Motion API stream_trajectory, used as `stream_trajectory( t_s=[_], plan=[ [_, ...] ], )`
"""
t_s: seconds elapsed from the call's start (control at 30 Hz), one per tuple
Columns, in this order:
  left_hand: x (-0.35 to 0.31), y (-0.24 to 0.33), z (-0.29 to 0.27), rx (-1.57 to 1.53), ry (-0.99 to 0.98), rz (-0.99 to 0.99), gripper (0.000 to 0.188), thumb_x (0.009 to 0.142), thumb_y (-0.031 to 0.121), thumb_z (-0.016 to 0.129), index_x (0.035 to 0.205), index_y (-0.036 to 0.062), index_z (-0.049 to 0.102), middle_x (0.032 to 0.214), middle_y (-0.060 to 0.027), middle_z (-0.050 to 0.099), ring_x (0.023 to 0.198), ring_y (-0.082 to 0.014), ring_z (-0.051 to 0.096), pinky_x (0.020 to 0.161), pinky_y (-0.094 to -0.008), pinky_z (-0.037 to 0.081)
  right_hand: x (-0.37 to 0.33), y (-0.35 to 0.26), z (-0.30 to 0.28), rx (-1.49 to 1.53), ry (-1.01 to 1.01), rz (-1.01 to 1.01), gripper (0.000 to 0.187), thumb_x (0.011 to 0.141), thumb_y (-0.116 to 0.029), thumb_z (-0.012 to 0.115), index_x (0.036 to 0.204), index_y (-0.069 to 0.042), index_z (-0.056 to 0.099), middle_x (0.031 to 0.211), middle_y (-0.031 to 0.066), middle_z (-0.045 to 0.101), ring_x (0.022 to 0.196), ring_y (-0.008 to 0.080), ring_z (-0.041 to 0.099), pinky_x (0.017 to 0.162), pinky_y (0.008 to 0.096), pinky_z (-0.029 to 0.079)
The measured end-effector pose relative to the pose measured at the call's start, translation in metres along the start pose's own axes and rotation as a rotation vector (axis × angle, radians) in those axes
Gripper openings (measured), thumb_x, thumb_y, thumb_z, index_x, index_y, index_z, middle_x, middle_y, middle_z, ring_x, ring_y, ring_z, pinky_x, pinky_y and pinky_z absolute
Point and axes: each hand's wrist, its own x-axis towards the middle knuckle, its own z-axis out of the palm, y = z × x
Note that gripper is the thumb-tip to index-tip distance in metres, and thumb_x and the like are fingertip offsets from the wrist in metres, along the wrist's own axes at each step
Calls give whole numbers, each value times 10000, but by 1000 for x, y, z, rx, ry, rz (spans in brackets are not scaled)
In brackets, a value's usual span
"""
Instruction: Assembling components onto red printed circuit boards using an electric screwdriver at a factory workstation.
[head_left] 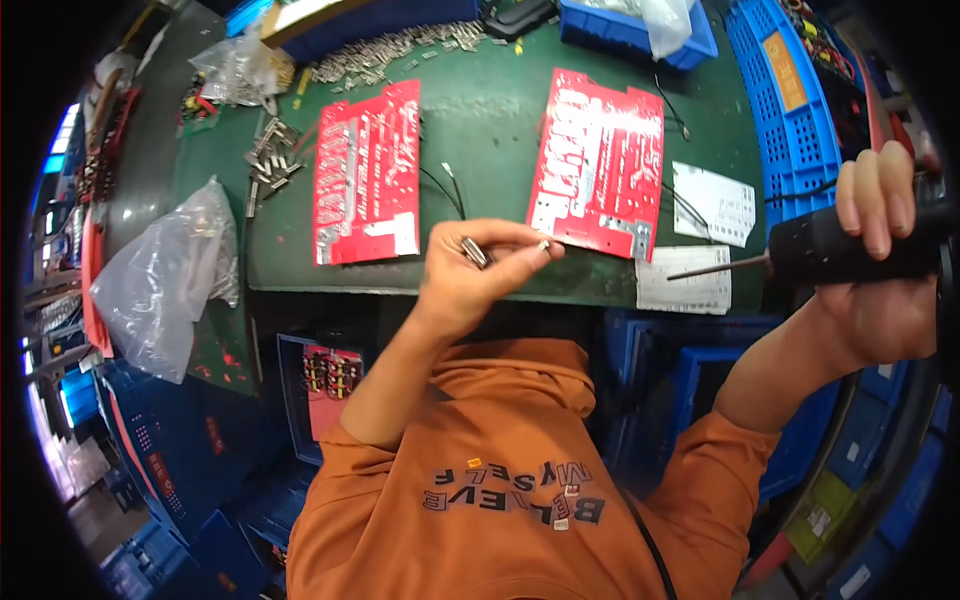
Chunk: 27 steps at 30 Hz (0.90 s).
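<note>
Two red circuit boards lie side by side on the bench, a left board and a right board. My left hand is closed just off the near edge, between the boards. Small silver metal pieces sit in its curled fingers, while thumb and forefinger pinch a tiny light-coloured piece beside the right board's lower left corner. At the far right, my right hand is wrapped round a black electric screwdriver. Its long thin bit points left, above a printed paper sheet.
Loose metal pieces are heaped at the back of the green bench. Clear plastic bags, such as one bag, lie on the left. A blue bin and a blue perforated crate stand back right. Black wires stick out beside the boards.
</note>
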Motion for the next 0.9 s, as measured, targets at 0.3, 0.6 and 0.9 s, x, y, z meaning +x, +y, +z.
stream_trajectory(
  t_s=[0.3,0.6,0.9],
  plan=[
    [-16,-46,20,-362,-173,-304,133,884,66,550,999,5,577,901,-176,658,479,-9,466,405,-154,328,-11,-13,-69,-87,4,90,742,830,-588,509,1217,27,361,758,50,456,590,96,447,606,260,399],
    [-6,-62,59,-922,-246,-360,120,954,224,463,971,106,475,1037,-58,547,396,-16,235,379,-170,230,-11,-17,-51,-106,-38,97,740,827,-584,515,1215,27,361,759,53,459,591,101,450,603,260,402],
    [-2,-72,67,-1127,-317,-278,154,941,234,489,1028,116,537,902,14,581,399,-26,239,389,-179,229,-11,1,-2,-90,-88,97,738,824,-579,520,1213,27,362,760,57,462,591,106,453,600,260,404]
  ],
)
